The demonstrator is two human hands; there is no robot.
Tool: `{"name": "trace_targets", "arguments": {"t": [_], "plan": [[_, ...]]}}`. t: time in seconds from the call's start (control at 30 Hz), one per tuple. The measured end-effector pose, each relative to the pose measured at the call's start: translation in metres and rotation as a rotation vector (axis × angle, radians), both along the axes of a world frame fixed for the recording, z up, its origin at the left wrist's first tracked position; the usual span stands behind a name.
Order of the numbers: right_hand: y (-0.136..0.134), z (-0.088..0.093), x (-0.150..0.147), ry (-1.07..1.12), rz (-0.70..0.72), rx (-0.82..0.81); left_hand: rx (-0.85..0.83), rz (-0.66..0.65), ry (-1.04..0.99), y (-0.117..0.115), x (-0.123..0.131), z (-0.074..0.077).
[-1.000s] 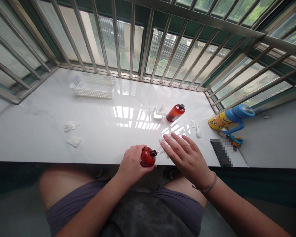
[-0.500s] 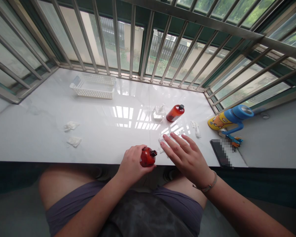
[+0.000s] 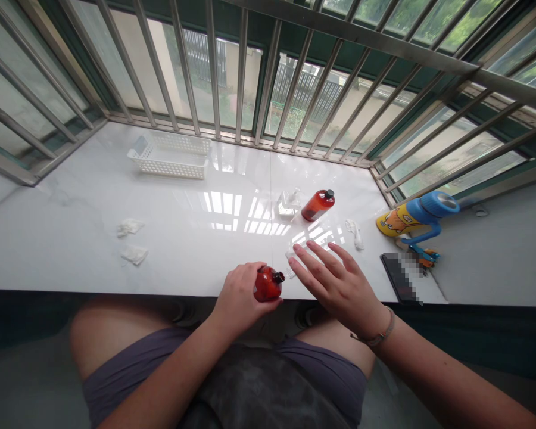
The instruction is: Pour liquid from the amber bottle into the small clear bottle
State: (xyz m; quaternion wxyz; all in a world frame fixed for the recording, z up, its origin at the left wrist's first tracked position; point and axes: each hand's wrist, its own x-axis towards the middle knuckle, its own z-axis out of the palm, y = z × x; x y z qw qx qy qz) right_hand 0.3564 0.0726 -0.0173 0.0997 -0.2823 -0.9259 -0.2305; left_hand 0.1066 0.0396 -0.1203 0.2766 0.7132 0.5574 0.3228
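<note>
My left hand [image 3: 241, 297] is closed around a small red-orange bottle [image 3: 267, 285] with a dark open neck, held at the near edge of the white counter [image 3: 183, 238]. My right hand [image 3: 335, 281] hovers just right of it with fingers stretched out and spread, holding nothing. Under its fingertips lies a small clear plastic piece [image 3: 290, 262], mostly hidden. A second red-orange bottle [image 3: 317, 204] with a black cap lies on the counter farther back. Beside it stands a small clear container [image 3: 288, 203].
A white slotted basket [image 3: 170, 156] sits at the back left. Two crumpled white wads [image 3: 129, 227] [image 3: 134, 255] lie at the left. At the right are a blue and yellow flask [image 3: 417, 214], a dark phone [image 3: 397, 277] and a white scrap [image 3: 354, 231]. Metal bars enclose the counter.
My right hand has drifted slightly left and toward me. My left hand and its bottle have stayed in place.
</note>
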Motion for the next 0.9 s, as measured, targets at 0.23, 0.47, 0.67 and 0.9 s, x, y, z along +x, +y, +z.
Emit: {"name": "trace_targets", "arguments": {"t": [0.23, 0.47, 0.67, 0.9], "plan": [[0.001, 0.003, -0.001, -0.001, 0.02, -0.003, -0.006, -0.002, -0.006, 0.0, 0.0, 0.002], [0.002, 0.004, -0.001, 0.011, 0.022, -0.029, -0.001, 0.001, -0.015, 0.0, 0.0, 0.002], [0.003, 0.007, -0.002, -0.004, 0.036, -0.015, -0.003, 0.001, -0.009, 0.0, 0.0, 0.001], [0.003, 0.011, -0.002, -0.021, 0.063, 0.003, -0.006, 0.003, -0.004, 0.0, -0.001, 0.001]]}}
